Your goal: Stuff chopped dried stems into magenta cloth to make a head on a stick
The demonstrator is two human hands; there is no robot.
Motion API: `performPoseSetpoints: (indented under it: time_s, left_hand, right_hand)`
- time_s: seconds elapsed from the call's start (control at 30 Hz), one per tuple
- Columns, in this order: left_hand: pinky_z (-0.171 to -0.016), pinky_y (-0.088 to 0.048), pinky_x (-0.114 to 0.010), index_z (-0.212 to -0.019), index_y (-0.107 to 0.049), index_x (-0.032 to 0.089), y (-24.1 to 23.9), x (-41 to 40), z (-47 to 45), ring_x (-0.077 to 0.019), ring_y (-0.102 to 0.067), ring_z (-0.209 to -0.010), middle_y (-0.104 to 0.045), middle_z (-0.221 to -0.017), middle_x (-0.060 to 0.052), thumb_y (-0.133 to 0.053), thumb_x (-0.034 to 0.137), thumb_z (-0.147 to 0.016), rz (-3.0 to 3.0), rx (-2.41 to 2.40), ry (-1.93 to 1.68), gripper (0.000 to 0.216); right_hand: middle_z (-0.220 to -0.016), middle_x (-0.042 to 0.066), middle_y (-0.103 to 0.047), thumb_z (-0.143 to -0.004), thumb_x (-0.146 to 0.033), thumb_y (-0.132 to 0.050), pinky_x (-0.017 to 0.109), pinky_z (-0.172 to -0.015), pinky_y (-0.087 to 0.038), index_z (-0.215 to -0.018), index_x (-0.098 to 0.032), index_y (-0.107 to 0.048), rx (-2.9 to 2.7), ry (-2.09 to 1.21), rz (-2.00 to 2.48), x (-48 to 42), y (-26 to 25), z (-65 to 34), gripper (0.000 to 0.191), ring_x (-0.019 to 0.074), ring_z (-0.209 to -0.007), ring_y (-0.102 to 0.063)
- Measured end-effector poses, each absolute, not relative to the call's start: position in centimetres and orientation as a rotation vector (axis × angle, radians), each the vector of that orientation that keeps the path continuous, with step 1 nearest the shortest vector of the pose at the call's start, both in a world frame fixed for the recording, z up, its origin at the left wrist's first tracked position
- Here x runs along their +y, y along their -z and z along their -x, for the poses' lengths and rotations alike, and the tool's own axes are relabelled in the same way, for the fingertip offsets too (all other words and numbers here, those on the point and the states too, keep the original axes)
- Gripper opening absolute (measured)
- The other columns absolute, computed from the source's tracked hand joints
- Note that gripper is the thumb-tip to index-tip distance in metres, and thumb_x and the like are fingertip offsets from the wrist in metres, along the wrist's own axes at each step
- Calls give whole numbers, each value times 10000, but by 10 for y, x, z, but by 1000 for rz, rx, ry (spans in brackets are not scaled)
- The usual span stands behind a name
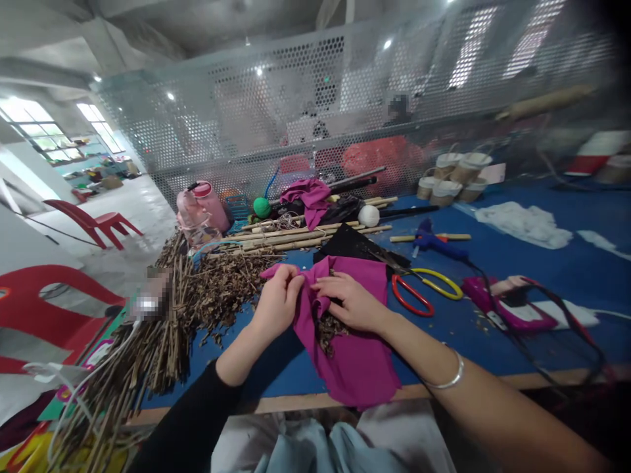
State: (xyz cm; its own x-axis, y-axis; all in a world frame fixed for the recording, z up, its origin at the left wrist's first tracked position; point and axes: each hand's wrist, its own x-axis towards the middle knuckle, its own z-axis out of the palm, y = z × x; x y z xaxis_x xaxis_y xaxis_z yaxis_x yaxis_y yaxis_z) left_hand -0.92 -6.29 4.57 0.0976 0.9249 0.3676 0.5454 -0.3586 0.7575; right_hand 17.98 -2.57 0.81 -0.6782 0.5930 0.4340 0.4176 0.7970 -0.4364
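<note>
A magenta cloth was spread on the blue counter at its near edge, straight in front of the person, with its lower end hanging over the wooden rim. The fabric was plain, matt and unprinted, rumpled into soft folds along the top, where one fold stood up between the hands. A small heap of dry brown bits lay on it, just below the right hand.

The left hand was closed on the raised fold, which was pinched between thumb and fingertips. The right hand was laid on the cloth with its fingers bent towards that fold – whether the fabric was gripped or only pressed could not be told. A black sleeve was worn on the left arm and a silver bangle on the right wrist.

A mass of dry twigs was heaped at the left of the cloth, touching its corner. Scissors with one red and one yellow loop lay just right of it, and a blue glue gun farther back. Pale sticks and a pink bottle were seen behind.

Printed sheets lay at the counter's left end – their print was too small to be read.
</note>
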Motion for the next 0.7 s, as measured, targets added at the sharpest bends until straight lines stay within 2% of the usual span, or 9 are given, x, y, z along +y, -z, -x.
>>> performPoseSetpoints:
  time_s: [0.1,0.17,0.3,0.37,0.43,0.5,0.6,0.7]
  left_hand:
    - [-652,-350,-244,-784,-451,193,-39,-46,1,-119,-437,-663,-483,-717,24,-402,283,-907,-1974,1299,-1036,160]
    - [-703,-379,-252,-871,-479,188,-31,-42,3,-125,-475,-726,-519,-796,3,-371,219,-894,-1920,1198,-1019,114]
    - [-843,-425,-285,-1054,-421,187,-16,-43,14,-135,-558,-908,-569,-978,-37,-377,43,-768,-1765,916,-1035,322]
    - [-868,-443,-312,-1088,-400,187,-11,-45,15,-150,-582,-941,-583,-1023,-59,-433,73,-783,-1744,896,-1052,327]
    - [-886,-453,-346,-1124,-405,190,-8,-46,12,-173,-587,-967,-581,-1073,-88,-490,156,-823,-1805,1036,-1140,315]
    - [-968,-409,-418,-1126,-449,186,-5,-46,9,-226,-531,-1095,-542,-1164,-123,-565,239,-815,-1956,1319,-1261,336]
    - [-1087,-251,-516,-1186,-470,131,0,-46,6,-308,-305,-1321,-403,-1355,-192,-598,333,-803,-2124,1664,-1310,452]
    - [-1122,-179,-525,-1313,-414,90,5,-48,7,-291,-152,-1406,-292,-1466,-196,-362,336,-921,-2139,1612,-1107,466]
  right_hand:
    - [-994,64,-689,-819,-137,-516,457,-1014,-314,-868,-191,-635,-2420,-417,761,-28,-12,-180,140,203,-1030,-590]
    - [-949,54,-683,-833,-138,-507,455,-1015,-313,-865,-195,-635,-2426,-437,770,-28,-14,-181,144,195,-1001,-592]
    - [-979,50,-679,-847,-111,-472,460,-1024,-302,-952,-212,-642,-2388,-471,750,-26,-13,-181,224,192,-1007,-587]
    - [-1039,78,-653,-832,-110,-490,440,-993,-335,-936,-196,-655,-2316,-421,736,-26,-11,-180,214,210,-1037,-560]
    - [-997,98,-625,-805,-119,-529,401,-884,-402,-877,-182,-678,-2238,-332,769,-26,-10,-179,177,225,-979,-545]
    - [-853,78,-594,-796,-130,-546,355,-745,-420,-837,-190,-696,-2195,-257,816,-28,-9,-178,166,210,-840,-529]
    - [-721,44,-582,-823,-135,-521,316,-652,-402,-864,-196,-697,-2175,-260,791,-32,-9,-177,191,179,-710,-516]
    - [-747,48,-647,-837,-130,-501,305,-662,-425,-885,-184,-674,-2108,-336,769,-34,-8,-175,188,173,-710,-559]
